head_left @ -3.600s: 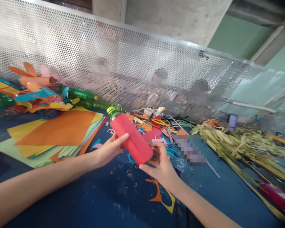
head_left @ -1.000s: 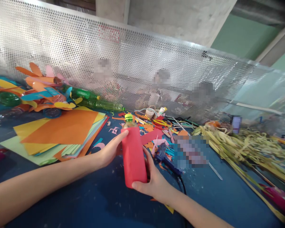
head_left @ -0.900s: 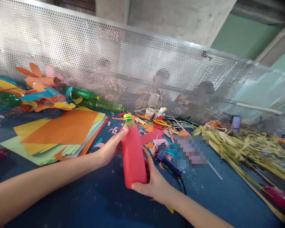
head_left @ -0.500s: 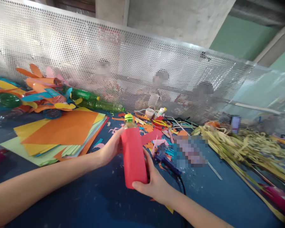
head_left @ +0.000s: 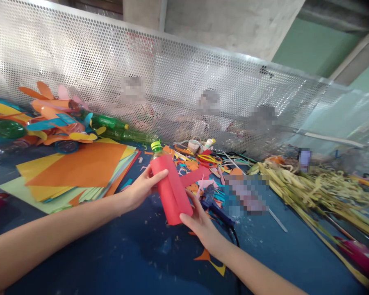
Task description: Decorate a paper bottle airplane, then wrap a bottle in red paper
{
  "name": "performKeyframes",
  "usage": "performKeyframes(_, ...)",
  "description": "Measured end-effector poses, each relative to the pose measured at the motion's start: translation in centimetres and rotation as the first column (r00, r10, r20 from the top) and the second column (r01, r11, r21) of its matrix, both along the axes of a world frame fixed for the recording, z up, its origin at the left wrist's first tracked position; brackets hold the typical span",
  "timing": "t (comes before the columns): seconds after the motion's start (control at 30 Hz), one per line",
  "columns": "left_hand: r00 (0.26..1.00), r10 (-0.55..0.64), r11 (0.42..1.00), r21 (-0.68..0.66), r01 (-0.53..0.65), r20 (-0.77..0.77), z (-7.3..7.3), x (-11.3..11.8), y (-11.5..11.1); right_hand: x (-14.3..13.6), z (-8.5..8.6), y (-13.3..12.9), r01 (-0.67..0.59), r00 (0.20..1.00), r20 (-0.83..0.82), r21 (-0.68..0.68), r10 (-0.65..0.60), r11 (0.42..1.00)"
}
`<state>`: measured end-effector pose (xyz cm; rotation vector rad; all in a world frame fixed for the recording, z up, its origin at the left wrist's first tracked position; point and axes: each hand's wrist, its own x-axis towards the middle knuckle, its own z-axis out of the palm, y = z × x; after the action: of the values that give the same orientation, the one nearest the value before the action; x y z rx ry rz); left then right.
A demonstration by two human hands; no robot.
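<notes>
Between my two hands is a plastic bottle (head_left: 172, 192) wrapped in red paper, its green cap and clear neck showing at the top. It leans to the left above the blue table. My left hand (head_left: 146, 186) grips it near the shoulder, thumb across the front. Around the lower right edge curls my right hand (head_left: 199, 219), its thumb at the base and the other fingers partly hidden behind. Just right of that hand lies a dark blue glue gun (head_left: 218, 212) with a black cord. A red paper strip (head_left: 195, 176) rests behind the bottle.
Coloured paper sheets (head_left: 80, 166) are stacked at left, below paper-and-bottle models (head_left: 57, 119). Paper scraps (head_left: 187, 157) spread behind the bottle. Dried husk strips (head_left: 310, 192) cover the right side. A perforated metal panel (head_left: 178, 78) stands along the back, people behind it.
The bottle has tilted further left and risen slightly in my hands. My left thumb now lies across its front. Orange and yellow scraps show more fully below my right hand.
</notes>
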<state>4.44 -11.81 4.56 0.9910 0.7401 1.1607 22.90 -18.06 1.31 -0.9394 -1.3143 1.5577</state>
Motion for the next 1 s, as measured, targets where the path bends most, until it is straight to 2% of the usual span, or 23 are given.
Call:
performKeyframes(0.17,1.000,0.024,1.000,-0.018,-0.024,-0.004,-0.5,-0.1,0.3,0.3,-0.2,-0.1,0.001,1.000,-0.012,0.000,-0.001,1.000)
performKeyframes(0.33,0.997,-0.033,0.998,-0.047,0.036,0.074,-0.9,-0.4,1.4,0.6,-0.9,0.4,0.041,0.990,-0.129,-0.102,-0.055,0.994)
performKeyframes(0.53,0.998,0.045,0.995,-0.091,-0.040,0.053,-1.4,-0.9,2.6,0.6,0.1,1.0,0.087,0.973,-0.196,-0.176,-0.121,0.981)
performKeyframes(0.7,0.998,0.053,0.993,-0.104,-0.049,0.035,-1.4,-1.0,2.8,0.7,0.1,0.9,0.057,0.973,-0.212,-0.158,-0.090,0.986)
performKeyframes(0.87,1.000,-0.016,0.991,-0.134,0.018,0.016,-1.2,-1.7,3.4,0.8,-0.3,0.8,0.081,0.976,-0.189,-0.123,-0.104,0.989)
performKeyframes(1.0,0.999,0.032,0.996,-0.083,-0.033,-0.010,-1.7,-2.1,4.4,0.8,-0.1,0.5,0.112,0.987,-0.104,-0.075,-0.119,0.991)
